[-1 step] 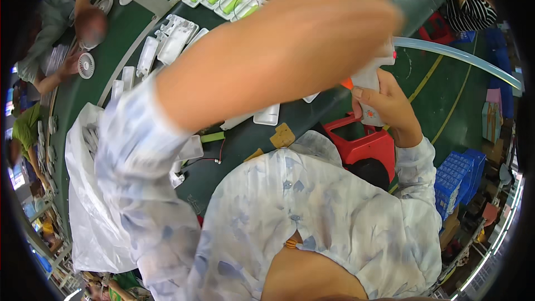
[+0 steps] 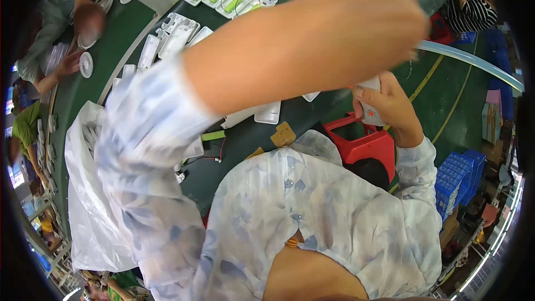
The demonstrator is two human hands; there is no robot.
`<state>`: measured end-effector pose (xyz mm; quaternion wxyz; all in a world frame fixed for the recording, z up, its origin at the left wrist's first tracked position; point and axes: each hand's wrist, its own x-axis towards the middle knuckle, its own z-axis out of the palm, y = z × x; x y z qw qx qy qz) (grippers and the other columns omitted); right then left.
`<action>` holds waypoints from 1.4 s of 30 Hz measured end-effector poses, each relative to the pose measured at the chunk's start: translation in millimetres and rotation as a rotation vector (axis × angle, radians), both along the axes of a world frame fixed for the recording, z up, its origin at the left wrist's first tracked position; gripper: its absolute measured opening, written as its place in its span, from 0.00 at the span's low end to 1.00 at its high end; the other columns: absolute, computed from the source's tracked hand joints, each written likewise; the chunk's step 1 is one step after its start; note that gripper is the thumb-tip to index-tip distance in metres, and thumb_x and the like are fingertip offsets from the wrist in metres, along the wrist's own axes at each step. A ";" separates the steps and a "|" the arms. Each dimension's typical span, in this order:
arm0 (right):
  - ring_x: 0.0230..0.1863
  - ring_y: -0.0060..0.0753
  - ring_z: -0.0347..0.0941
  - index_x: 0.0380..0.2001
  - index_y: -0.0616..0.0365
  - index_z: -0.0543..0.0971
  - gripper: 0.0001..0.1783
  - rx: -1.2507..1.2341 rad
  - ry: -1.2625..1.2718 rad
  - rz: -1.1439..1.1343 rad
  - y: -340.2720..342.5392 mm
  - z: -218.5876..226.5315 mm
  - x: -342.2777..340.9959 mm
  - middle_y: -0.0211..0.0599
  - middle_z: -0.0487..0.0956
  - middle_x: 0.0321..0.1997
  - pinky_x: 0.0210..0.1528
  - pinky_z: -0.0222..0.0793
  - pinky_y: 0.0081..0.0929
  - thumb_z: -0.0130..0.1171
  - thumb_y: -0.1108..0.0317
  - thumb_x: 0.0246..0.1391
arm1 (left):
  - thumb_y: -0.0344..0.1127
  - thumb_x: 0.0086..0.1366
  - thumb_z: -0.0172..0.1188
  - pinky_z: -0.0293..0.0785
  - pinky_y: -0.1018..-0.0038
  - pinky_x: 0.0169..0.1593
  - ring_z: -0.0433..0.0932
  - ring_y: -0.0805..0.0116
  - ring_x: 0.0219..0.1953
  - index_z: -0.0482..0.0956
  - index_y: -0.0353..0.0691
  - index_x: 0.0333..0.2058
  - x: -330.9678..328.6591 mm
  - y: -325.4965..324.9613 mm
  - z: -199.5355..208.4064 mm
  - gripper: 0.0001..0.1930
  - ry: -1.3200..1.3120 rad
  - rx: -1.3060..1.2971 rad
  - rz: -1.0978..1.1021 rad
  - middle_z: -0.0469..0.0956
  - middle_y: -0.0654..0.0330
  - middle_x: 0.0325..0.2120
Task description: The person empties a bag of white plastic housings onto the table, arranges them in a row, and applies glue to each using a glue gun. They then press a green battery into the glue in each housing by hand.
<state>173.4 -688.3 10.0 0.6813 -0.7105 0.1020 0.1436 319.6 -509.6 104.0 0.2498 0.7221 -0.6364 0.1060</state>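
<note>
My left forearm crosses the upper middle, and my left hand (image 2: 365, 19) is curled into a fist, blurred by motion. Its fingers point away from me, so whatever they hold is hidden. Just below it, my right hand (image 2: 390, 103) is closed around a white plastic handle (image 2: 372, 112) with a small red print, thumb on its near face. The handle's upper end disappears behind my left hand. Under my left forearm lie a white plastic shell (image 2: 268, 113) and a green battery (image 2: 213, 136) with thin wires.
White casings with green batteries (image 2: 233, 3) line the table's far side, near empty white shells (image 2: 177, 42). A white plastic bag (image 2: 92, 206) stands left. A red stool (image 2: 362, 147) and blue crates (image 2: 454, 181) are at right. Co-workers sit around; one person's hand (image 2: 69, 64) touches a round grille (image 2: 86, 64).
My left hand and forearm have shifted right. They now cover the orange tip and the upper white part that showed before. My right hand stays in place with the handle.
</note>
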 end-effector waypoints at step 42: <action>0.19 0.20 0.68 0.48 0.67 0.73 0.20 -0.014 -0.035 0.028 -8.7 -15.5 -3.5 0.31 0.76 0.26 0.22 0.62 0.20 0.58 0.64 0.58 | 0.37 0.53 0.68 0.74 0.58 0.40 0.77 0.47 0.39 0.77 0.37 0.43 -47.1 196.1 -112.7 0.19 0.447 0.534 0.763 0.74 0.52 0.38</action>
